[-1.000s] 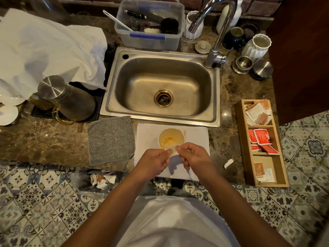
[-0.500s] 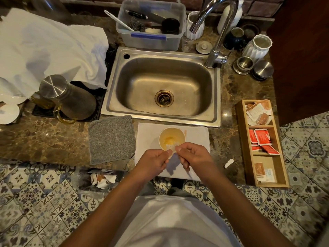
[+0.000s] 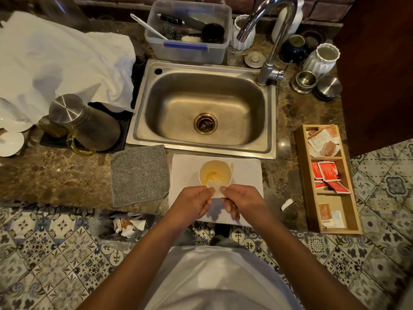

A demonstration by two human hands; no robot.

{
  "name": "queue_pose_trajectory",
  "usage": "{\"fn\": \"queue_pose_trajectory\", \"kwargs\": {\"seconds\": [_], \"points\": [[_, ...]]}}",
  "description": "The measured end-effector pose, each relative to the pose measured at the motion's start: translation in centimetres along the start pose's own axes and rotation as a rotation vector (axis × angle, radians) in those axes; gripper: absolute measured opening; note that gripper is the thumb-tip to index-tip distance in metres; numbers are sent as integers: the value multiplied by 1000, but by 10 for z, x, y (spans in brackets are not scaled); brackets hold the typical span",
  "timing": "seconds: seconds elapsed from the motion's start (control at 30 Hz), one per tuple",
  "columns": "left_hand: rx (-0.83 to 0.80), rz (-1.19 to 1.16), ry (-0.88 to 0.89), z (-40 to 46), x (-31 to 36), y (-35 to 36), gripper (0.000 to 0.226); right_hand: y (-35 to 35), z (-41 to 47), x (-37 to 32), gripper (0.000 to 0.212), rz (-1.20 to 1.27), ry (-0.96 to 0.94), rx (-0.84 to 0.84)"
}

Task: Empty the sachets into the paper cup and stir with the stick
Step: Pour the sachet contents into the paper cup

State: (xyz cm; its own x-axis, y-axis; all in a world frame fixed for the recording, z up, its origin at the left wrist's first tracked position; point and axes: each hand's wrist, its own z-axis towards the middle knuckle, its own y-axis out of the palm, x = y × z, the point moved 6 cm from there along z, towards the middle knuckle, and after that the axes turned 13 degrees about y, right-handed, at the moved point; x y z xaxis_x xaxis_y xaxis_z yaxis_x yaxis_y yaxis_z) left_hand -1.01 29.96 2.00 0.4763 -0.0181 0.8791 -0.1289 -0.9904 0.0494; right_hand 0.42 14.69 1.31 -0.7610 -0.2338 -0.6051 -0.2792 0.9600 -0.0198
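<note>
A paper cup (image 3: 225, 167) with yellowish liquid stands on a white napkin (image 3: 248, 175) in front of the sink. A thin wooden stick (image 3: 232, 167) lies just right of the cup. My left hand (image 3: 193, 203) and my right hand (image 3: 240, 198) both pinch one small pale sachet (image 3: 215, 187), held tilted over the cup's near rim. More sachets, red (image 3: 327, 173) and brown-and-white (image 3: 323, 142), lie in a wooden tray (image 3: 304, 186) to the right.
A steel sink (image 3: 204, 108) with a tap (image 3: 271, 41) lies behind the cup. A grey cloth (image 3: 139, 174) is to the left, a metal-lidded jug (image 3: 87, 124) further left. A torn scrap (image 3: 286, 204) lies on the counter; torn wrappers (image 3: 128, 225) sit in a bag below.
Both hands have kept their grip on the sachet by the cup; it now shows more clearly, tilted over the rim. The hands barely shifted.
</note>
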Motion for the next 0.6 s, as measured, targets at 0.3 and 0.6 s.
{"fn": "queue_pose_trajectory", "kwargs": {"seconds": [0.3,0.6], "points": [[24,26,1,0,-1,-1,40,4,-2,-1,34,40,31,-30],[28,25,9,0,-4,0,35,2,0,0,25,11,31,-39]]}}
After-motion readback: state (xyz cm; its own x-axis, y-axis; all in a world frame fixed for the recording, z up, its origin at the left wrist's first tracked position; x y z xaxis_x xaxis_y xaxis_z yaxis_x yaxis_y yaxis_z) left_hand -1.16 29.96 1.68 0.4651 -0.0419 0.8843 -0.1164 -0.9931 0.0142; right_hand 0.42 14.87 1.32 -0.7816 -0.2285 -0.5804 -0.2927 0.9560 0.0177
